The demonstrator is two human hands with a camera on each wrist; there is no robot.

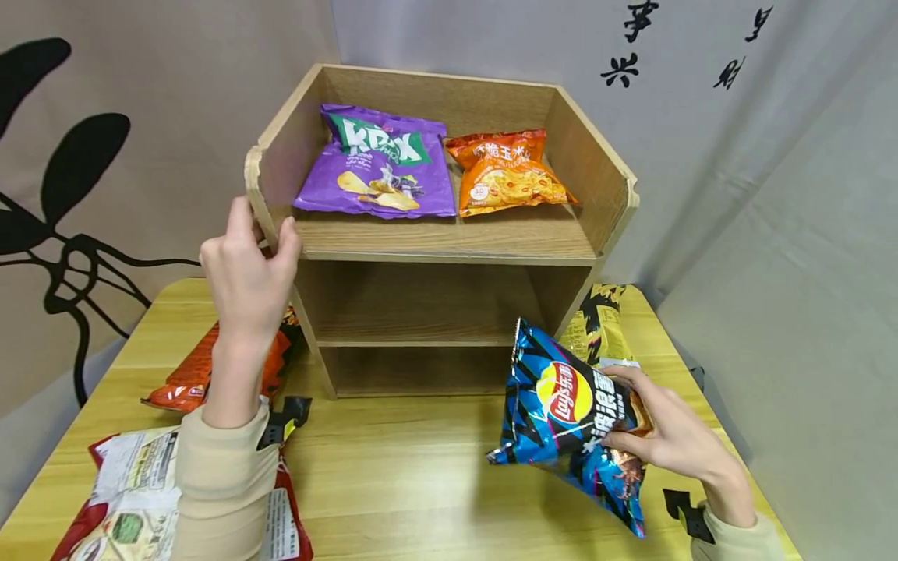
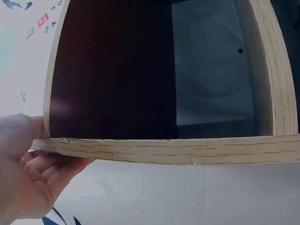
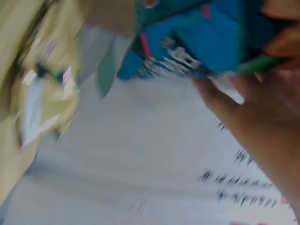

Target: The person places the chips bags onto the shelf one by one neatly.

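Note:
My left hand [image 1: 245, 273] grips the left side panel of a wooden shelf [image 1: 449, 257]; in the left wrist view the thumb and fingers [image 2: 56, 173] wrap round the panel's edge. In front of the shelf's right side, my right hand [image 1: 677, 432] holds a blue Lay's chip bag [image 1: 561, 405] by its right edge, tilted over the table. The right wrist view is blurred but shows that blue bag [image 3: 187, 42] between thumb and fingers. On the shelf's top level lie a purple chip bag [image 1: 379, 167] and an orange snack bag [image 1: 508, 175].
A yellow bag [image 1: 602, 323] lies right of the shelf, partly behind the blue one. To the left are a red-orange bag [image 1: 184, 382] and a white-and-red bag [image 1: 129, 487], both partly covered by the left arm. Curtains [image 1: 786, 234] stand behind the wooden table [image 1: 393, 475].

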